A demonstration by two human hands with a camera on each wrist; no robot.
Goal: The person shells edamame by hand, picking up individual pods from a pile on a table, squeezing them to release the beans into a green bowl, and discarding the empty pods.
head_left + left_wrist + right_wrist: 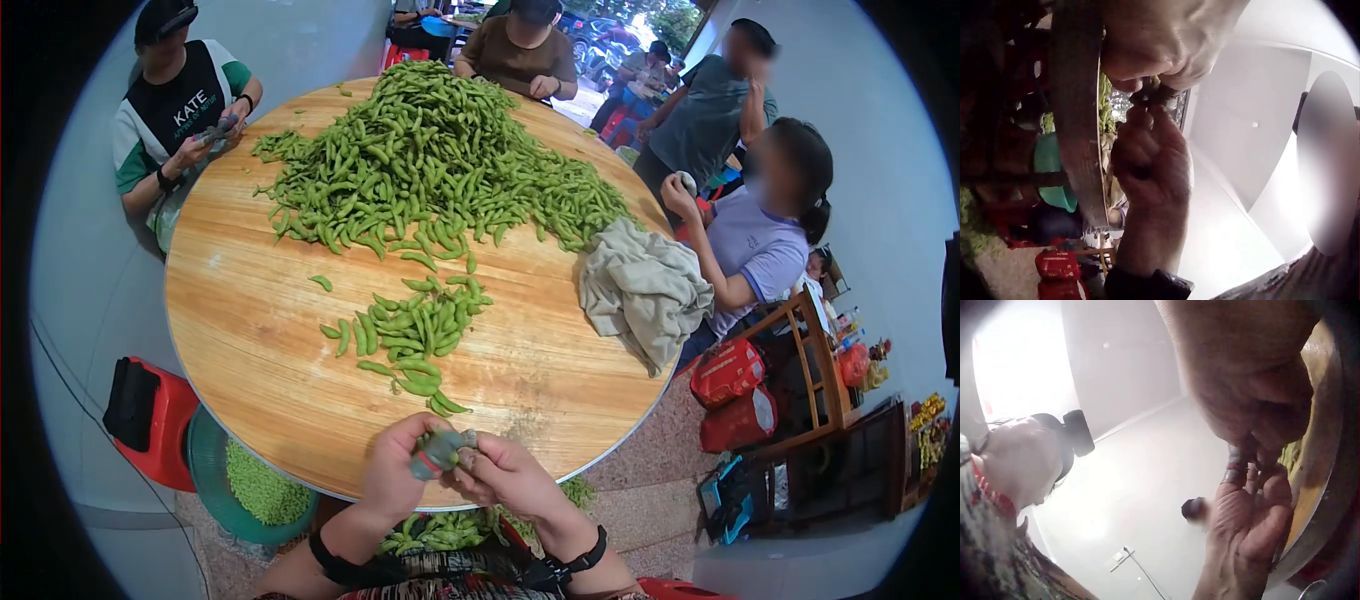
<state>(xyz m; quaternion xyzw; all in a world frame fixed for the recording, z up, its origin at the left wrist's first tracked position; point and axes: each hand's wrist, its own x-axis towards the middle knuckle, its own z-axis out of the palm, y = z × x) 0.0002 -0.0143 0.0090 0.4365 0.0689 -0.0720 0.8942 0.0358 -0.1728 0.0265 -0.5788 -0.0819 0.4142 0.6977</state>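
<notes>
Both hands meet just over the near edge of the round wooden table (260, 330). My left hand (395, 468) and right hand (515, 478) pinch a green soybean pod (454, 458) between their fingertips, with most of it hidden. A grey-green covering (430, 458) with a red band wraps the left thumb. In the left wrist view, the right hand (1150, 153) has its fingers curled in against the left. Beyond them lies a small heap of soybean pods (420, 325), and behind it a large pile of pods (420, 150).
A crumpled beige cloth (645, 285) lies at the table's right. Below the left edge stand a teal basin (205, 470) of shelled beans (262, 488) and a red stool (170, 430). More pods (440, 530) lie below the hands. Several people are around the table.
</notes>
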